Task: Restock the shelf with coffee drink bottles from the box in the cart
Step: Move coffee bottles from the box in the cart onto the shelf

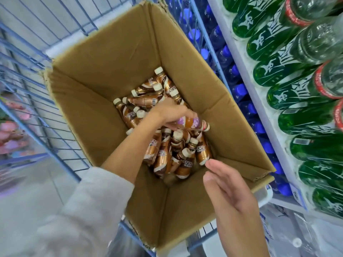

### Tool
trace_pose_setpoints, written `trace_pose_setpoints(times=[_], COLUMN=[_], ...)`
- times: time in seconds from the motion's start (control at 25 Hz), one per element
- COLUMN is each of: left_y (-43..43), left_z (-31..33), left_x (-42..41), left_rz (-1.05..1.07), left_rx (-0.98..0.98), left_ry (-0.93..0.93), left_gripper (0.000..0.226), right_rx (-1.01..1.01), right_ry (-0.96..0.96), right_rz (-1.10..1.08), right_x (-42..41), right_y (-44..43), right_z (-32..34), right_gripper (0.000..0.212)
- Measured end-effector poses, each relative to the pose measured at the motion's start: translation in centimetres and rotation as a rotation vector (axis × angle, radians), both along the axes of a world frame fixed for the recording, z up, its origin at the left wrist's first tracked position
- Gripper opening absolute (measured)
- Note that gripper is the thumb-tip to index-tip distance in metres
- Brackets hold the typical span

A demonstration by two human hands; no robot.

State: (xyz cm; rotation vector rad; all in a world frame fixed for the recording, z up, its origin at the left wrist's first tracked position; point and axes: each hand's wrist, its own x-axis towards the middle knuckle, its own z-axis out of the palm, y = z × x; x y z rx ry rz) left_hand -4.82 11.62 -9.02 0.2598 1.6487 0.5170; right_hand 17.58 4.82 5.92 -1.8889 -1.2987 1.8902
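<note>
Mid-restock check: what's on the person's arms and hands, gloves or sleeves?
No gloves or rings show on the left hand or the right hand. The left arm wears a light grey sleeve, pushed up the forearm. The right wrist shows no sleeve.

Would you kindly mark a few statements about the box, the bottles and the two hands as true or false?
1. The left hand grips a purple-labelled bottle inside the box. True.
2. The right hand holds a coffee bottle. False: it is open and holds nothing, above the box's near edge.
3. The coffee bottles stand upright in neat rows. False: they lie jumbled in a pile.
4. The box sits in a blue wire cart. True.
5. The shelf beside the cart carries only cans. False: green bottles lie on it.
</note>
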Motion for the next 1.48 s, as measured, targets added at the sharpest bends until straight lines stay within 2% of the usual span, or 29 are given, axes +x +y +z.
trace_pose_setpoints(times=[0.12,0.24,0.36,0.52,0.64,0.72,0.8,0.92,1.04,1.16,1.24,1.32,1.48], left_y=[-4.6,-10.7,-16.0,-19.3,-19.5,-19.5,-19.6,-19.7,-19.7,-19.8,-20.1,-20.6,-21.1], left_z=[4.9,9.0,11.2,11.6,11.0,10.8,10.7,10.7,10.7,11.1,11.9,12.5,14.8], left_x=[-2.8,-4.5,-5.5,-5.4,-5.0,-4.8,-4.7,-4.8,-5.4,-5.8,-5.8,-6.1,-6.7], left_rz=[0.352,0.539,0.557,0.649,0.772,0.821,0.847,0.85,0.845,0.844,0.857,0.871,0.845], left_rx=[0.004,0.086,0.208,0.411,0.482,0.506,0.521,0.511,0.486,0.461,0.43,0.389,0.375], left_ry=[-0.201,-0.377,-0.349,-0.239,-0.236,-0.246,-0.27,-0.311,-0.338,-0.357,-0.35,-0.315,-0.286], left_gripper=[0.047,0.074,0.093,0.09,0.093,0.087,0.078,0.084,0.093,0.09,0.086,0.069,0.054], right_rx=[-0.017,-0.048,-0.07,-0.162,-0.209,-0.232,-0.169,-0.059,-0.264,-0.483,-0.461,-0.379,-0.393], right_ry=[-0.021,-0.062,-0.15,-0.295,-0.352,-0.411,-0.542,-0.644,-0.492,-0.287,-0.169,-0.1,0.131], right_rz=[0.057,0.157,0.321,0.534,0.624,0.614,0.614,0.61,0.478,0.207,0.097,0.029,-0.138], right_x=[-0.9,-2.2,-4.5,-10.2,-14.3,-16.2,-17.2,-17.4,-15.9,-12.9,-10.5,-8.3,-5.4], right_y=[0.3,0.8,1.8,2.6,1.8,0.8,-0.6,-1.7,0.2,2.7,3.3,3.3,1.9], right_z=[0.3,-0.1,-1.5,-8.4,-13.4,-15.8,-18.0,-20.0,-18.2,-13.4,-9.6,-6.0,-0.1], right_gripper=[0.022,0.022,0.025,0.046,0.045,0.074,0.095,0.098,0.089,0.064,0.051,0.039,0.044])
